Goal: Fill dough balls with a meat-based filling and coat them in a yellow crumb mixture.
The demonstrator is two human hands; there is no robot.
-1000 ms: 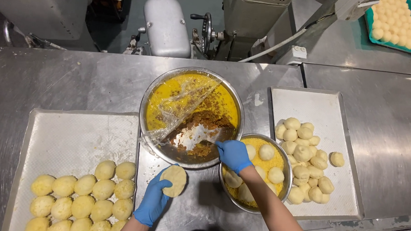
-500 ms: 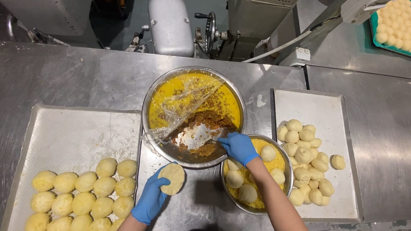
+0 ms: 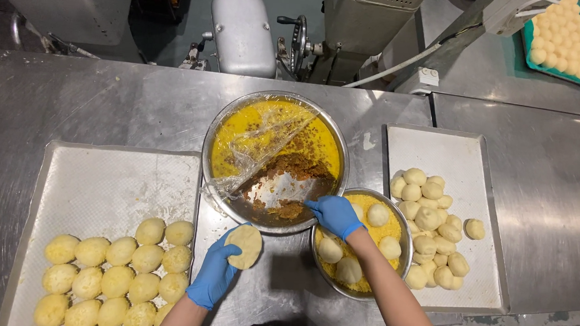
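Dough disc, pale, flattened and round, lies cupped in your gloved left hand at lower centre. Your right hand reaches over the steel bowl of brown crumbly filling, fingers curled; what they pinch you cannot tell.

Right hand reaches into the filling

The right hand moves from above the small bowl to the near rim of the large filling bowl, fingers now at the brown filling.
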